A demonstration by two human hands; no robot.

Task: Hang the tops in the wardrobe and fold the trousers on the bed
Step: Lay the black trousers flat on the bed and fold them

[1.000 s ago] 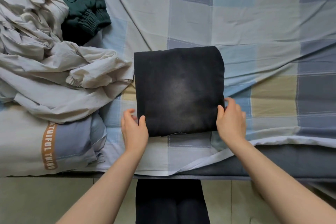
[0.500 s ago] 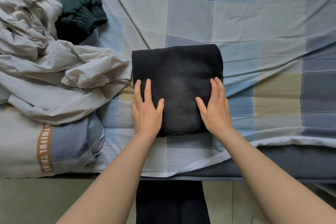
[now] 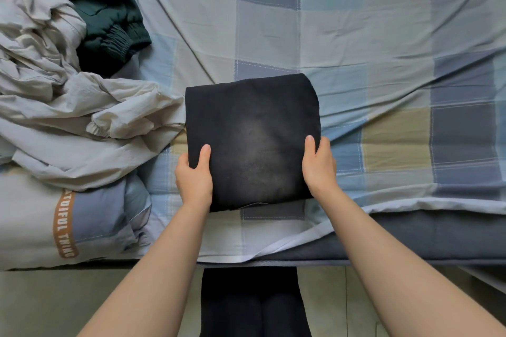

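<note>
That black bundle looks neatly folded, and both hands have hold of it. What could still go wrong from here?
The folded black trousers are held only at their near corners, left hand and right hand with thumbs on top. If lifted that way, the far layers may sag and the fold could open. A loose flap already peeks out at the near edge. The crumpled beige garment touches the bundle's left side, so sliding it that way might snag it.
</note>
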